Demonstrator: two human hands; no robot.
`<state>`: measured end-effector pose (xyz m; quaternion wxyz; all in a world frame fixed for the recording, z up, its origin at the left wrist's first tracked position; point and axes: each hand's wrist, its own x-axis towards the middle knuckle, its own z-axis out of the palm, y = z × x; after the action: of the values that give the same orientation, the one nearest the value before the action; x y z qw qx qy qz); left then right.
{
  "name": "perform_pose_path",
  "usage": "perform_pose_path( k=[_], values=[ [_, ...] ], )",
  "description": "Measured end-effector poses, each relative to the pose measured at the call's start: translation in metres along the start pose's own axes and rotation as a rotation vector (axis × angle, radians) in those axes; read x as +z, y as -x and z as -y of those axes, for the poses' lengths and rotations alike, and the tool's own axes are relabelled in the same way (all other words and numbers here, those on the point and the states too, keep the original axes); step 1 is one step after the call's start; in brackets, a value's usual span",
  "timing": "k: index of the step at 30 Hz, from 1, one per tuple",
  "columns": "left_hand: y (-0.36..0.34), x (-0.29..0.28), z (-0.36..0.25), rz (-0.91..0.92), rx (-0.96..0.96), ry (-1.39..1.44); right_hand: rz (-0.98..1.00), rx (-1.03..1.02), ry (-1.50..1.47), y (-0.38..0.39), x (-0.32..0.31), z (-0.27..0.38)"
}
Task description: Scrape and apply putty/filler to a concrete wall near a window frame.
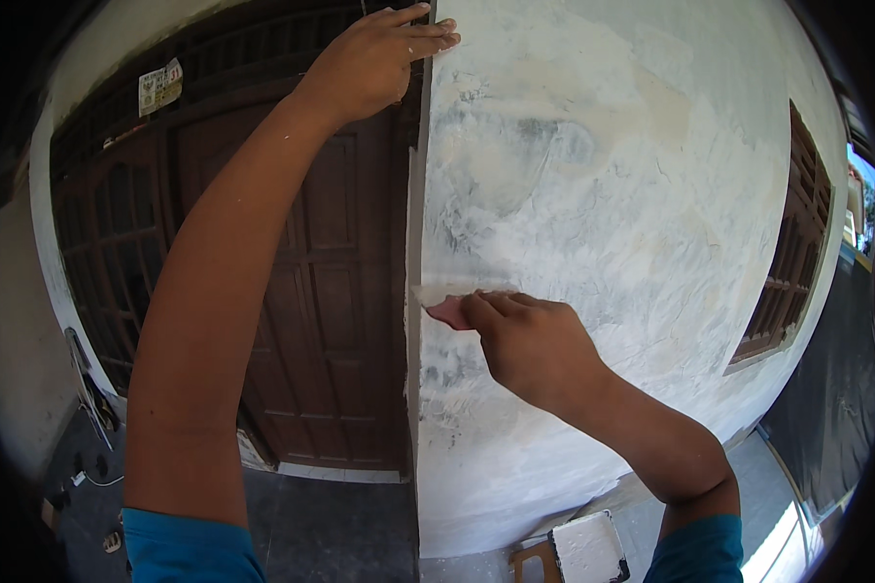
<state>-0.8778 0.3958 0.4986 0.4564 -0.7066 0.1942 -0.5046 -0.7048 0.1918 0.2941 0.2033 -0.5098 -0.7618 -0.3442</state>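
My right hand [535,345] is closed on a putty knife with a pinkish handle [447,311], its thin blade laid against the patchy white plastered wall [593,194] just beside the vertical corner edge. My left hand [379,58] is raised high at the top of that edge, fingers stretched out and apart, fingertips reaching the corner, with nothing visible in them. Behind my left arm is a dark brown panelled wooden door [321,291], partly hidden by the arm.
A tray of white paste [585,547] sits beside a small wooden stool [532,562] at the wall's foot. A barred window [778,243] is at right, near a dark sheet [817,379]. Long tools [92,379] lean at left; a white cord [102,481] lies on the dark floor.
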Motion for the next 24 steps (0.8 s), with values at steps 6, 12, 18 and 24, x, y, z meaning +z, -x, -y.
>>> perform_pose_path(
  k=[6,12,18,24],
  values=[
    [-0.015,-0.009,-0.007,0.261,-0.363,-0.045,-0.496,-0.02,0.464,-0.082,-0.046,-0.059],
    [-0.013,-0.007,-0.015,0.283,-0.431,-0.026,-0.186,-0.35,0.459,0.026,0.058,-0.008],
    [-0.012,-0.012,-0.012,0.32,-0.434,-0.076,-0.412,-0.106,0.249,-0.033,-0.033,-0.022],
    [-0.016,-0.006,-0.015,0.279,-0.405,-0.074,-0.445,-0.207,0.589,-0.058,-0.006,-0.059]
  ],
)
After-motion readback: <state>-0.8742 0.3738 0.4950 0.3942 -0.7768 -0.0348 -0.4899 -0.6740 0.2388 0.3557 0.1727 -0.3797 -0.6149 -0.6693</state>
